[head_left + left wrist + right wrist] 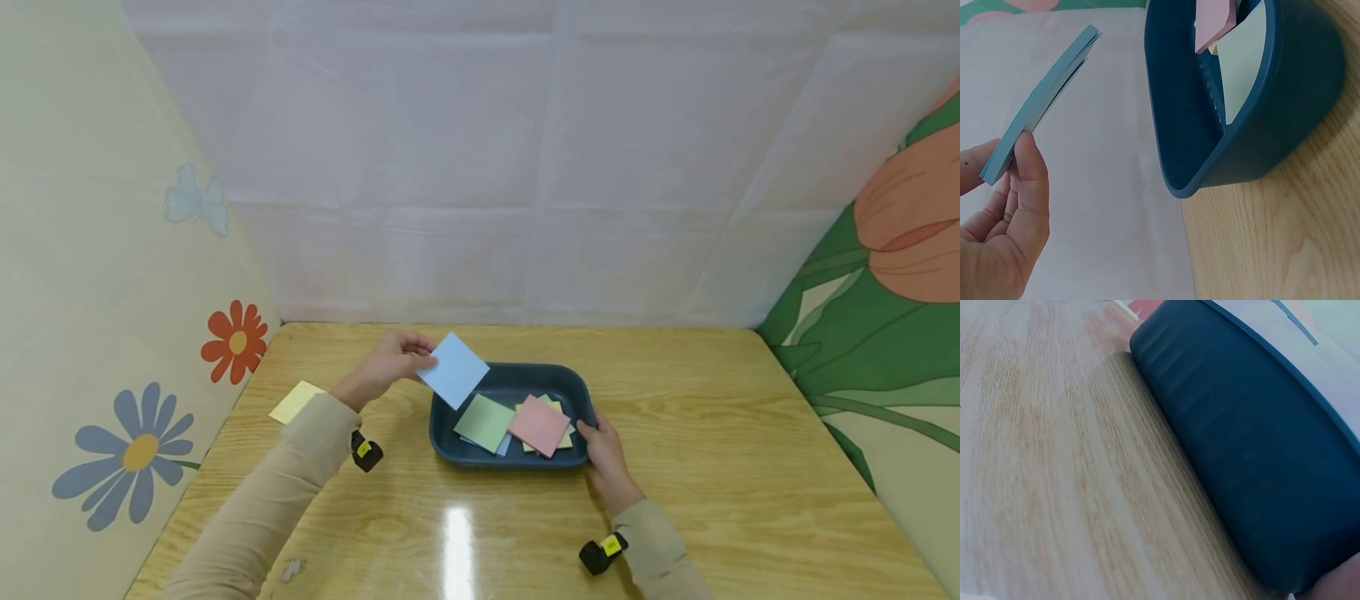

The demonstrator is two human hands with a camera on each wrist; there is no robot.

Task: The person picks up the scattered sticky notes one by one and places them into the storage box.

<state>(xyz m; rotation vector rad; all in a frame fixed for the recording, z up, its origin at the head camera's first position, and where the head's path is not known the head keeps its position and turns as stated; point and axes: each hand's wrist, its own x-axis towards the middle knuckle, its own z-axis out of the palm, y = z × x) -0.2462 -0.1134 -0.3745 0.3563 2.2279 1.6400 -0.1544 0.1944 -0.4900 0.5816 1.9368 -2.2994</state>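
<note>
My left hand point(386, 364) pinches a pad of light blue sticky notes point(453, 372) between thumb and fingers, above the left end of a dark blue plastic bin point(502, 462). The left wrist view shows that the blue pad point(1040, 100) is a thick stack, slightly bent, its sheets parting at one end. At the bin's right end, my right hand point(609, 462) grips the rim, thumb on top. Inside the bin lie a green pad point(483, 422), partly over a blue one point(505, 446), and a pink pad point(540, 426) over yellow and green ones.
A yellow pad point(295, 402) lies on the wooden table point(720, 433) at the left, partly behind my left sleeve point(277, 475). A white cloth point(480, 167) hangs behind the table. Flower-patterned panels point(138, 454) stand at both sides.
</note>
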